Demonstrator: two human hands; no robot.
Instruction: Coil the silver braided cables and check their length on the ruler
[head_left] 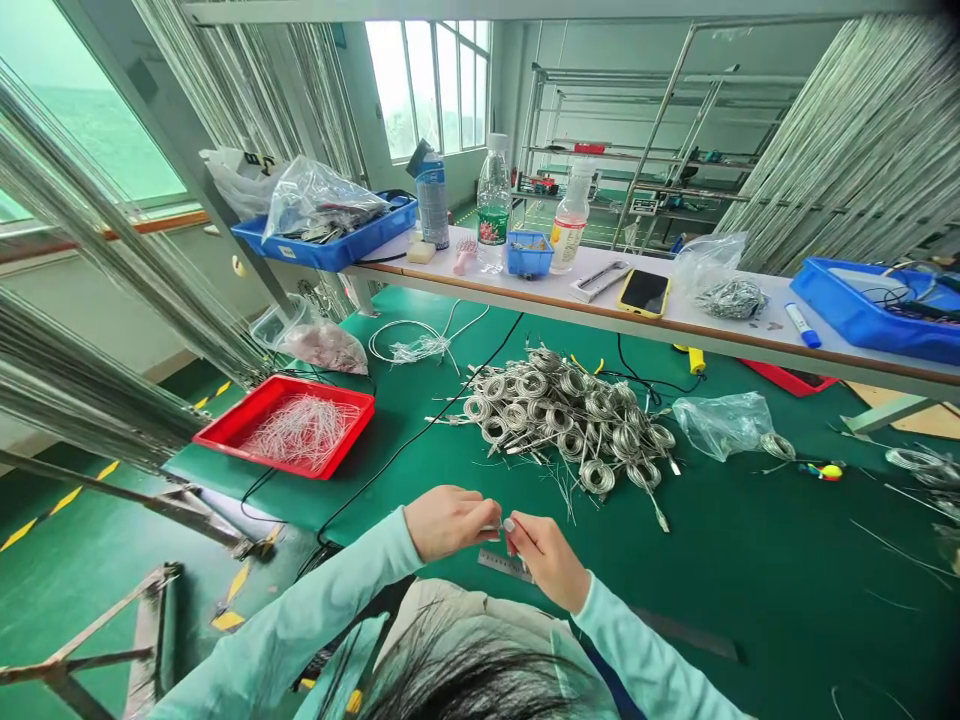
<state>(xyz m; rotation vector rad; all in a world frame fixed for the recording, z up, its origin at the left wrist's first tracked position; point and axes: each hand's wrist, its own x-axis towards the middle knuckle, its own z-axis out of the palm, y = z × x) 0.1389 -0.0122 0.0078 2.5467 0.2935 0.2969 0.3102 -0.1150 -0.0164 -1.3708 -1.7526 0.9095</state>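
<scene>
My left hand and my right hand meet low in the view, their fingertips pinching a small metal wire end between them. Its exact shape is mostly hidden by my fingers. A steel ruler lies on the green bench mat just under my right hand. Straight ahead, a large heap of coiled braided metal cables sits beyond my hands, out of their reach by a short gap.
A red tray of white wires stands to the left. Along the back runs a shelf holding bottles, blue bins, a phone and plastic bags. Bundled metal rods hang at both sides, and dark hair crosses the bottom of the view.
</scene>
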